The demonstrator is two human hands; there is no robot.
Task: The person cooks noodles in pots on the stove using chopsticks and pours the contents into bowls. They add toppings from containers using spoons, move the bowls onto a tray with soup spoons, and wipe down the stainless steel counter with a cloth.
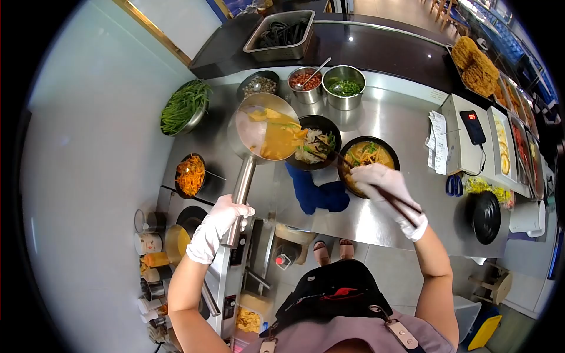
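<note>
My left hand (226, 216), in a white glove, is closed around the long handle of a steel saucepan (243, 187). The pan is tilted to the right over a black bowl (336, 130) of pale noodles and greens, its orange-yellow broth and pieces at the lip. Gloved too, my right hand (385, 181) grips dark chopsticks (401, 203), whose tips reach into that bowl's food. Just under this hand stands a second black bowl (396, 154), filled with soup and orange shreds. A blue cloth (318, 191) lies in front of the bowls.
Steel pots of chopped greens (344, 88) and red bits (305, 79) stand behind. On the left are a bowl of green stalks (185, 109) and orange shreds (190, 175). Blue scissors (454, 185), a black dish (484, 217) and a receipt (437, 143) lie to the right.
</note>
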